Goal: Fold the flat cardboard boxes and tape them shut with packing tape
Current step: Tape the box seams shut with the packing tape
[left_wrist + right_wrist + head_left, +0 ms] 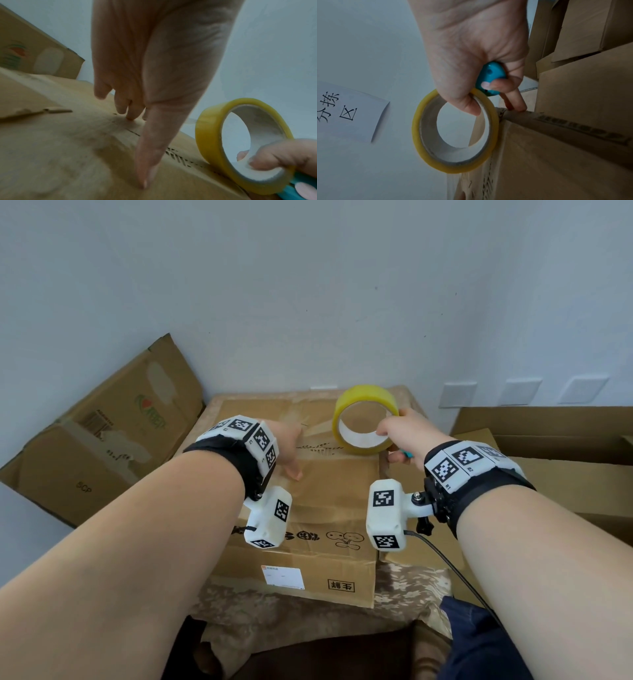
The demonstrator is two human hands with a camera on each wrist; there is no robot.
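Note:
A folded brown cardboard box [329, 501] stands in front of me on a patterned cloth. My left hand [291, 450] lies on its top with straight fingers [130, 116] and thumb pressing the cardboard [60, 148] near the flap seam. My right hand [404, 433] grips a yellow roll of packing tape [364, 419], thumb inside the core, at the box's far right corner. The roll [240, 142] stands on edge against the box top. A small teal cutter [489, 78] is tucked in the same hand behind the tape roll [453, 135]. One finger of that hand touches the box edge [556, 119].
A flattened box [102, 433] leans on the wall at the left. More cardboard boxes [548, 446] are stacked to the right. A paper sign [347, 112] with characters hangs on the wall. A camera cable [455, 570] trails from my right wrist.

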